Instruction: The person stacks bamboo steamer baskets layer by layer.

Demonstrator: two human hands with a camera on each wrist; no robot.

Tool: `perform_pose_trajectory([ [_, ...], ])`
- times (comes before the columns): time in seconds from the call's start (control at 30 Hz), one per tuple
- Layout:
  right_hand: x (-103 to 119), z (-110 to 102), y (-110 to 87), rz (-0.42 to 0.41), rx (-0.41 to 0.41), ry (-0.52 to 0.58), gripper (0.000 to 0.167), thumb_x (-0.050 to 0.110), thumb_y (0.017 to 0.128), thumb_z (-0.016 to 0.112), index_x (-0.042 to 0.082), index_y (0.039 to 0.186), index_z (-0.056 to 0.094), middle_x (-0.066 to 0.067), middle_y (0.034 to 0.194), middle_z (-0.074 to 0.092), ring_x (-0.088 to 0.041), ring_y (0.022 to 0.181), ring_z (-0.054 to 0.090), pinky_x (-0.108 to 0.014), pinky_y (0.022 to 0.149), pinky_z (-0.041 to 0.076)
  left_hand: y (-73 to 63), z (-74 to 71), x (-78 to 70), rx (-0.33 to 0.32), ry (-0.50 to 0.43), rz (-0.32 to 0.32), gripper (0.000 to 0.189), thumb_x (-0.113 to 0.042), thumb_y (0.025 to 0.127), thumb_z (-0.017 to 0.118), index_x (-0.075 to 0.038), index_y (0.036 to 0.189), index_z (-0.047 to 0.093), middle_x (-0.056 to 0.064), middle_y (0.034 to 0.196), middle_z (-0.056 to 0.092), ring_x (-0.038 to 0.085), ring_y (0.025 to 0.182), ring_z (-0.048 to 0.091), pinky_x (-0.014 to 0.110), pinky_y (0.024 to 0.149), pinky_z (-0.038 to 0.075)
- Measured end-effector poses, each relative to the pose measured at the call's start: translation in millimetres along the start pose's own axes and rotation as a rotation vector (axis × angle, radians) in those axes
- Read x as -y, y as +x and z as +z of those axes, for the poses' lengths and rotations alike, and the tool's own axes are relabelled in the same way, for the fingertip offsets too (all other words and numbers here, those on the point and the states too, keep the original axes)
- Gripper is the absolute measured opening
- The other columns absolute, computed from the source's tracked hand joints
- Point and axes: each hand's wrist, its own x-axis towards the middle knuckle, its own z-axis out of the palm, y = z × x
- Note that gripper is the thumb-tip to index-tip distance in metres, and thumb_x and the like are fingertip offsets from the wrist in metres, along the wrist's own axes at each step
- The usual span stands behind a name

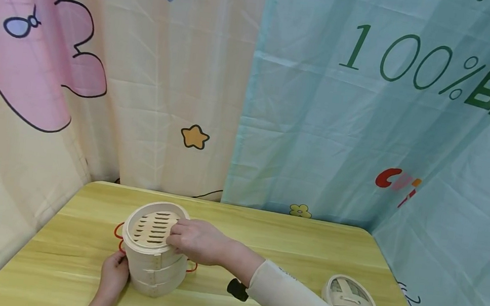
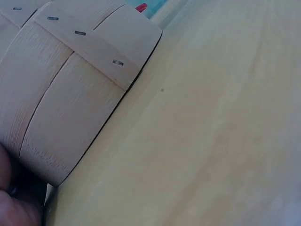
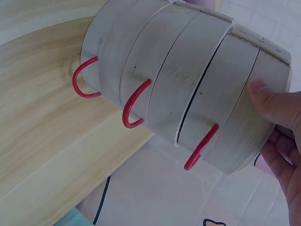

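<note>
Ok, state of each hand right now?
Left hand: beside the steamer stack; grip can't be told.
Right hand: holding the top basket.

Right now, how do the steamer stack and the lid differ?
The steamer stack is tall and tiered; the lid is a single low piece. The stack's top is slotted; the lid's is crossed by pale strips. The right hand grips the stack's upper rim, while no hand touches the lid. Both are round, pale and rest on the table.
</note>
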Motion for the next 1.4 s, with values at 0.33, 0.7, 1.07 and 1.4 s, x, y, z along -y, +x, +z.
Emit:
perform_pose_trajectory([
  [0.33,0.3,0.7,1.1,0.005,-0.018,0.056,0.023,0.019,0.081,0.071,0.016,0.103,0.067,0.006,0.099,0.06,-0.009,0.093,0.049,-0.015,0.082,0.039,-0.3,2.2,-0.4,-0.031,-0.008,0.013,0.017,0.014,0.083,0.043,0.016,0.079,0.06,-0.005,0.066,0.056,-0.001,0.064,0.047,0.013,0.058,0.04],
  [0.7,2.5,1.1,0.7,-0.001,-0.033,0.048,0.024,0.022,0.081,0.07,0.015,0.104,0.066,0.006,0.098,0.06,-0.009,0.092,0.049,-0.015,0.081,0.039,-0.5,1.6,-1.5,-0.03,0.022,-0.002,0.016,0.014,0.083,0.045,0.016,0.081,0.06,0.004,0.071,0.059,-0.002,0.065,0.047,0.013,0.059,0.04],
  [1.07,2.3,0.3,3.2,0.017,0.005,0.046,0.021,0.021,0.083,0.069,0.016,0.103,0.066,0.006,0.095,0.059,-0.01,0.091,0.049,-0.016,0.08,0.04,-1.1,3.9,-1.7,-0.053,-0.003,0.004,0.017,0.012,0.084,0.044,0.016,0.082,0.061,-0.003,0.07,0.058,-0.002,0.067,0.048,0.012,0.06,0.04],
  [1.4,4.3,-2.0,3.5,0.015,-0.001,0.06,0.017,0.019,0.083,0.065,0.015,0.1,0.065,0.005,0.095,0.059,-0.011,0.091,0.05,-0.018,0.081,0.04,-2.6,2.0,-1.8,-0.062,0.021,0.039,0.016,0.014,0.083,0.044,0.015,0.079,0.06,0.002,0.07,0.059,-0.001,0.065,0.046,0.012,0.059,0.039],
])
